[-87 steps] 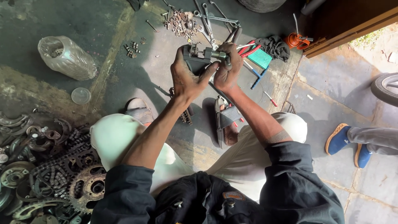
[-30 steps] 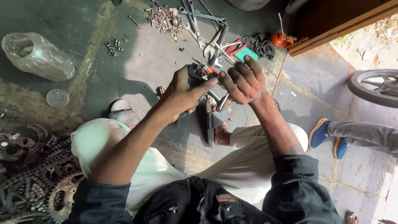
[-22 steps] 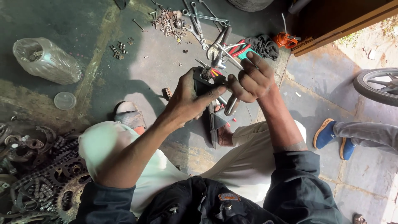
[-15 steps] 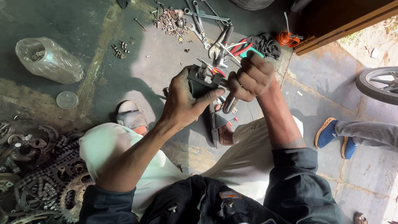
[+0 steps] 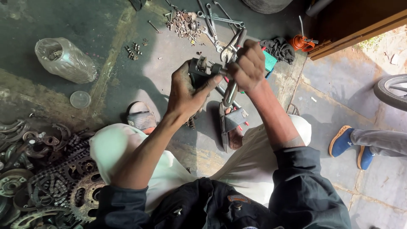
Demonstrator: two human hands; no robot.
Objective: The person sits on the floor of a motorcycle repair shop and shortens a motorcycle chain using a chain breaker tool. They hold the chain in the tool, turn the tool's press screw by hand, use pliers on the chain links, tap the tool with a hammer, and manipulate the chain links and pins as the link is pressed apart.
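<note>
Dark steel threaded part (image 5: 202, 71), rigid, heavy, greasy: left hand (image 5: 186, 91) fingers clasp its body; right hand (image 5: 248, 65) fists a metal wrench (image 5: 231, 91).

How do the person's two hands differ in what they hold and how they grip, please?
The left hand wraps a dark metal part, thumb stretched along it; the right hand is fisted round a long metal tool. The left sits lower, the right higher. Both are bare and grimy.

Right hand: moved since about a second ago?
Yes. The right hand was open, palm spread over the metal part; now it is a fist on the tool handle, beside the part rather than over it.
</note>
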